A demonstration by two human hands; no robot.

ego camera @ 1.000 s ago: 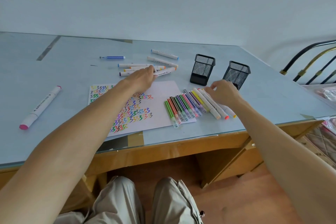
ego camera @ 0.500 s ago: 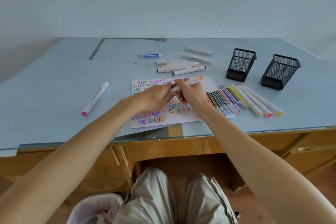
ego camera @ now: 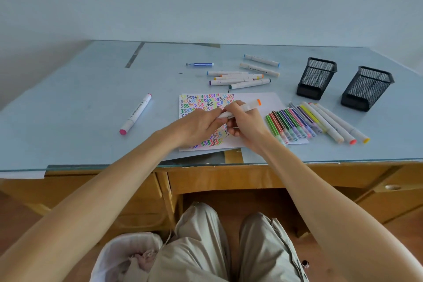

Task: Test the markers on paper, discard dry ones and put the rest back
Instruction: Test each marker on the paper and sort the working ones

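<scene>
Taking the paper (ego camera: 263, 103) as the landmark, a pink-tipped marker (ego camera: 136, 114) lies alone on the table (ego camera: 68, 98) well to its left. Over the paper's middle, the left hand (ego camera: 196, 126) pinches the near, lower-left end of the orange-capped marker (ego camera: 242, 107), while the right hand (ego camera: 245, 126) curls round its barrel from just beside. That marker's long axis rises from lower left to upper right, orange cap pointing away from both hands, so the near cap sits at the left fingers; pulling it off along that axis looks like the coming move. Beyond the paper's far edge lie loose white markers (ego camera: 238, 78). On its right edge rests a row of thin coloured markers (ego camera: 295, 126), and farther right stand two mesh holders (ego camera: 317, 78).
</scene>
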